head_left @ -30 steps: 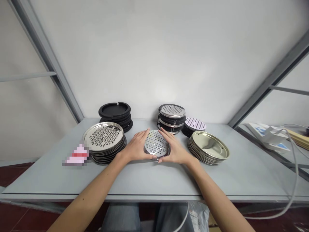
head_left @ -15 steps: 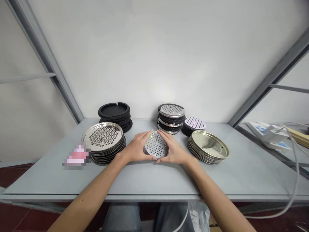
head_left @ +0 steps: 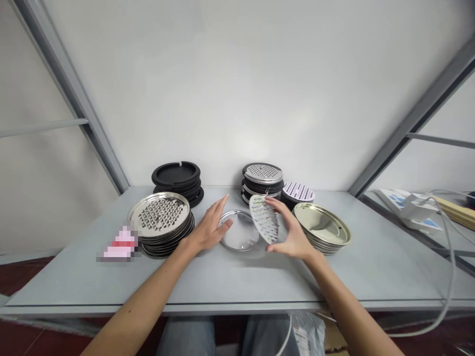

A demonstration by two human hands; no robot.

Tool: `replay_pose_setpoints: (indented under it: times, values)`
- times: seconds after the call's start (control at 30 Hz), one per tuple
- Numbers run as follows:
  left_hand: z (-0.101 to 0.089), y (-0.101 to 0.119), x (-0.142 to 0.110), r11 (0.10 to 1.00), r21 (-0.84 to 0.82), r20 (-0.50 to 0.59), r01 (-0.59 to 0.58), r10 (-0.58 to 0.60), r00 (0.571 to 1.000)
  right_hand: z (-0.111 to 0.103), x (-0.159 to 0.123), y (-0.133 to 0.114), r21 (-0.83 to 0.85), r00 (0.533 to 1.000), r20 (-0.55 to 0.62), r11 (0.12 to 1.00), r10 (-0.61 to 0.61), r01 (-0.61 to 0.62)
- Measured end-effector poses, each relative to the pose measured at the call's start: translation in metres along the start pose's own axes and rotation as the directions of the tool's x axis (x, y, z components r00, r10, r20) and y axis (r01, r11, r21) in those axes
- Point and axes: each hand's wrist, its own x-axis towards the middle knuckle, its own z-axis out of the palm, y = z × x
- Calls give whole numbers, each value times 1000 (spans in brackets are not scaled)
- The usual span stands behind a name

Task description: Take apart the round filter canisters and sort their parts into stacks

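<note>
Between thumb and fingers, my right hand point(head_left: 291, 232) grips a perforated metal grater disc point(head_left: 264, 218) by its edge, tilted up off the table. A round shallow metal lid-like tray point(head_left: 240, 233) lies flat on the table, just left of the disc. My left hand point(head_left: 213, 225) has its fingers stretched out beside the tray's left rim, holding nothing. Farther left stands a stack of round plates topped by a shiny grater plate point(head_left: 159, 215). Right of my right hand is a stack of gold-toned round lids point(head_left: 322, 225).
Black ring-shaped holders point(head_left: 176, 174) are piled at the back left. Bundled grater discs with black rings point(head_left: 263, 173) stand at the back middle, with lilac slotted discs point(head_left: 299, 192) beside them. A white cable point(head_left: 451, 267) hangs at the right over the grey table point(head_left: 208, 287).
The grater disc has come up and to the right in my right hand, uncovering the round tray. My left hand has let go of it and opened.
</note>
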Motion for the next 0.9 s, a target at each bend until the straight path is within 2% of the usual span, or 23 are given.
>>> replay_pose_setpoints:
  times: [0.07, 0.13, 0.23, 0.27, 0.33, 0.43, 0.57, 0.73, 0.9]
  values:
    - [2, 0, -1, 999, 22, 10, 43, -43, 999, -25, -5, 1, -95, 992, -117, 994, 48, -59]
    - [4, 0, -1, 997, 55, 45, 62, -65, 997, -54, -6, 9, -226, 954, -263, 953, 141, -203]
    - [8, -1, -2, 995, 83, 80, 52, -59, 995, -92, 0, 34, -312, 835, -434, 814, 338, -491]
    - [9, -1, -2, 995, 87, 84, 47, -54, 995, -101, 3, 45, -353, 807, -451, 755, 380, -553]
    - [10, 0, -1, 995, 92, 87, 45, -53, 995, -114, 10, 65, -453, 786, -450, 651, 423, -609]
    - [10, 0, -1, 993, 104, 95, 58, -68, 993, -119, 22, 90, -556, 798, -368, 575, 477, -600]
    - [8, -1, 0, 991, 107, 100, 76, -87, 991, -116, 38, 114, -587, 783, -289, 545, 550, -599]
    - [9, -2, 0, 992, 92, 89, 89, -98, 991, -111, 50, 141, -541, 769, -222, 581, 599, -608]
    - [9, -1, 0, 989, 111, 106, 95, -107, 989, -104, 49, 150, -528, 782, -201, 608, 590, -594]
